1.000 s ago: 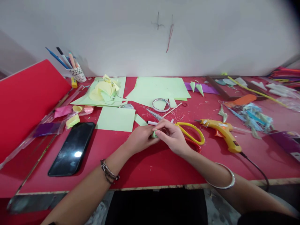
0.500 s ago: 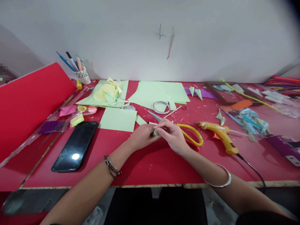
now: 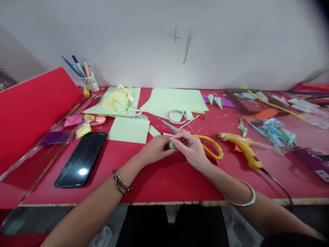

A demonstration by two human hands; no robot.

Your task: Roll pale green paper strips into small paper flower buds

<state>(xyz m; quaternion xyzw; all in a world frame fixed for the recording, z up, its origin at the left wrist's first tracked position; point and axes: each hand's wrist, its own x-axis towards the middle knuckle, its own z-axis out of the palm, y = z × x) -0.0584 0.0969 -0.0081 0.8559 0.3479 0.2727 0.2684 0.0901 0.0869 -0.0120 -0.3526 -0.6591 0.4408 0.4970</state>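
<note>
Green paper [image 3: 172, 144] is held over the desk [image 3: 164, 187], near the scissors [image 3: 206, 137], in the closed grip of left hand [image 3: 157, 150] and right hand [image 3: 191, 149], and should be pinched lightly, evenly, to avoid creasing.

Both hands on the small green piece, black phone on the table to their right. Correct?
Wrong side: the head view shows the black phone on the table left of the hands. The left hand and right hand are on the small green piece.
</note>
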